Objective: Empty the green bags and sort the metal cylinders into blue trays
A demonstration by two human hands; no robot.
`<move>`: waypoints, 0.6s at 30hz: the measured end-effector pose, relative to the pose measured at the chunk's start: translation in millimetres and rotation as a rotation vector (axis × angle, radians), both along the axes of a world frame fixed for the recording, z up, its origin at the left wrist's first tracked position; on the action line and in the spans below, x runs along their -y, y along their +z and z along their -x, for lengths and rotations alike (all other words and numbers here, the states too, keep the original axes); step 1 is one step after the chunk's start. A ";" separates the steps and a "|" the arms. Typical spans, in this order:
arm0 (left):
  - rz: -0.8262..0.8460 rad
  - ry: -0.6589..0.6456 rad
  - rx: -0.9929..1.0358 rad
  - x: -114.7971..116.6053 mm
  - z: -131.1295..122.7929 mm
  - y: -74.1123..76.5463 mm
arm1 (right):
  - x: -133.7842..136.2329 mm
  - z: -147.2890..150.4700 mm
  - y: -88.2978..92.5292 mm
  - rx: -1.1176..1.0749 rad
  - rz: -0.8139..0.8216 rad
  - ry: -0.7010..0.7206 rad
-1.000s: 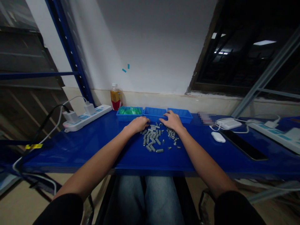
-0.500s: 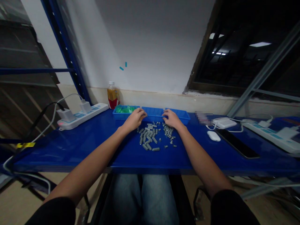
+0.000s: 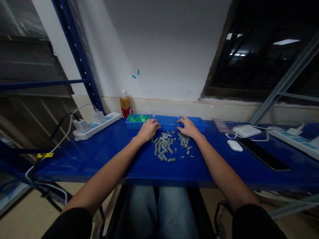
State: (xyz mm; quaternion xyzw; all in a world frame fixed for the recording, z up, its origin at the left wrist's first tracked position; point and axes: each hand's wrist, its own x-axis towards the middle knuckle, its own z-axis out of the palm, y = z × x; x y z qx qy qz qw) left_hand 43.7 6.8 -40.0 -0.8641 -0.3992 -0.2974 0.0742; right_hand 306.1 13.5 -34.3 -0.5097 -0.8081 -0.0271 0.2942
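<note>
Three blue plastic bins stand in a row at the back of the blue table. My left hand is at the front left corner of the middle bin, its fingers curled over the rim. At the same bin's right corner, my right hand has thumb and bent fingers around the edge. A loose pile of grey metal cylinders lies just below my left hand. Small metal screws are heaped under my right hand. Green plastic wrapping fills the left bin.
A drink bottle stands against the wall, left of the bins. Power strips with plugs are at the left and right. On the right lie a black phone, a white earbud case and a white charger with cables.
The whole view has shifted, so everything appears slightly farther right and lower. My hands keep their places at the middle bin, and the metal parts lie as before.
</note>
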 end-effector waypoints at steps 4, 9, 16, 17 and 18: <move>-0.046 0.005 0.087 5.6 -4.2 3.7 | 4.8 2.5 2.0 0.048 0.004 -0.019; 0.083 -0.108 0.219 12.8 -11.7 11.5 | 26.6 20.9 20.0 0.056 -0.138 -0.033; 0.301 -0.249 0.486 20.2 -22.2 12.0 | 45.0 56.2 28.9 0.013 -0.102 0.275; 0.322 -0.262 0.503 20.0 -22.9 11.5 | 44.4 58.5 27.3 0.008 -0.089 0.285; 0.341 -0.272 0.516 19.5 -23.5 10.9 | 43.5 59.8 25.7 0.003 -0.088 0.286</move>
